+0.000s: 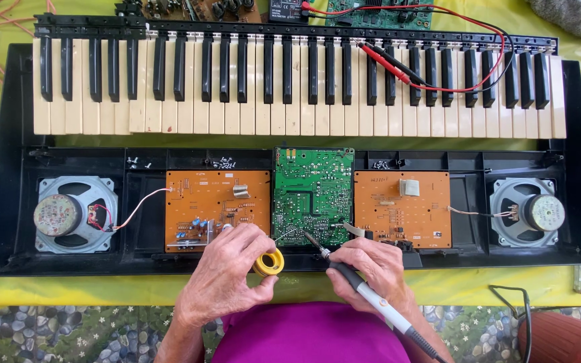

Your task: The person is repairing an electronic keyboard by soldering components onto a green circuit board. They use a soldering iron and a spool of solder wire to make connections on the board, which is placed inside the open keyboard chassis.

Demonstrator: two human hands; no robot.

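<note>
1. The right hand (370, 263) is closed around a soldering iron (364, 296), its tip set on the lower edge of the green circuit board (313, 196). Held there too long, I judge the heat could lift a pad.
2. The left hand (226, 269) pinches a yellow solder spool (268, 262), feeding wire toward the tip; fingers sit near the hot end, so a burn is possible.
3. Excess solder might bridge the crowded joints.
4. The orange boards (217, 208) lie just beside it; a slip could scorch them.
5. Farther off, red probe leads (398, 67) rest across the keys (237, 101) and could snag.
</note>
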